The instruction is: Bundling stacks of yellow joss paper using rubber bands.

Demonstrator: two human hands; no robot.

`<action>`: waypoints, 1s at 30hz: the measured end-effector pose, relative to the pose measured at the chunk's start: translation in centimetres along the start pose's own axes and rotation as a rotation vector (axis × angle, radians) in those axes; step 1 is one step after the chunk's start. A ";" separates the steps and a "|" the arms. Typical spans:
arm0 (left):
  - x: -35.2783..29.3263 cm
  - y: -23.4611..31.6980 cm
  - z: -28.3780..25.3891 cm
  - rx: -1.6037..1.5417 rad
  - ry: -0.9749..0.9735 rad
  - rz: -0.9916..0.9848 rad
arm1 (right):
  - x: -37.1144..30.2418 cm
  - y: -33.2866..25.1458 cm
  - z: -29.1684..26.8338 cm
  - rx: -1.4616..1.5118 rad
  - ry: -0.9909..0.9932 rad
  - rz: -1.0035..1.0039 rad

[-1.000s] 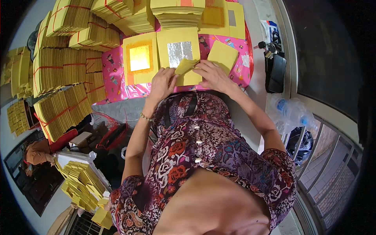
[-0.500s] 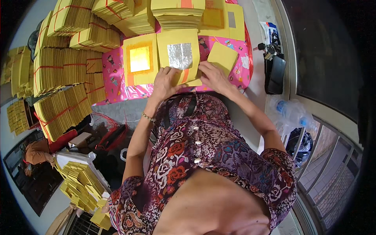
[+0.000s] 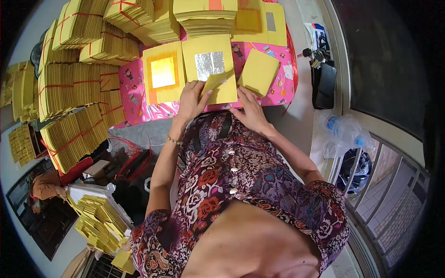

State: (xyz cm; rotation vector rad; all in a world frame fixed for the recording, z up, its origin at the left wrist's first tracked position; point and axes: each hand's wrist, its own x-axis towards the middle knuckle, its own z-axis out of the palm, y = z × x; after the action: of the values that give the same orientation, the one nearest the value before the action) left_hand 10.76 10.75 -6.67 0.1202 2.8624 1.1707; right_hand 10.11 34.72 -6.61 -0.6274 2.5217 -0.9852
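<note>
A yellow paper sheet with a silver foil square lies before me on the pink table cover. Its lower part is bent upward, and the curled flap shows a plain yellow underside. My left hand holds the sheet at its lower left, thumb against the fold. At the sheet's lower right edge, my right hand rests with its fingers stretched out, gripping nothing. A sheet with a gold foil square lies left of the silver one. On the right is a plain yellow folded piece.
Bundles of yellow paper tied with red string are piled at the left. A thick yellow stack stands at the far side of the pink cover. Keys and a dark phone lie right, near plastic bottles.
The sheet's lower edge, formerly held by both hands with an orange strip showing, now curls up at the left. My right hand has let go and moved slightly down, its fingers extended.
</note>
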 end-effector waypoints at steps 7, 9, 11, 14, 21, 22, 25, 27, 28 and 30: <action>0.1 0.0 0.1 -0.001 -0.004 -0.002 | -0.1 0.0 0.0 -0.087 -0.013 -0.045; 0.0 -0.2 0.3 -0.009 0.021 0.020 | 0.0 -0.1 0.0 -0.051 -0.003 -0.045; 0.0 -0.3 0.4 -0.019 0.043 0.044 | 0.0 -0.2 0.1 -0.015 0.009 -0.043; 0.0 -0.3 0.4 -0.024 0.048 0.047 | 0.0 -0.3 0.1 -0.050 0.063 0.016; 0.1 -0.2 0.4 -0.014 0.035 0.019 | 0.0 -1.0 -0.4 0.040 0.060 -0.033; 0.1 -0.2 0.3 -0.006 0.005 -0.013 | 0.1 -1.0 -0.6 -0.010 0.085 -0.029; 0.0 -0.9 0.4 0.021 -0.036 -0.061 | 1.0 -0.4 -1.6 -0.221 0.069 -0.147; -0.1 0.2 0.7 -0.085 0.077 -0.114 | 2.0 0.3 -1.9 -0.236 0.103 -0.186; -0.1 0.6 0.8 -0.191 0.193 -0.170 | 2.4 1.2 -1.9 -0.251 0.090 -0.285; -0.4 0.1 1.3 -0.159 0.236 -0.150 | 3.0 2.5 -1.9 -0.276 0.040 -0.433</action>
State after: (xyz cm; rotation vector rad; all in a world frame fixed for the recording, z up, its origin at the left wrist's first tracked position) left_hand 11.28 11.67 -7.48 -0.2499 2.8920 1.4626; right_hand 6.06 35.80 -7.56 -1.2885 2.6368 -0.7860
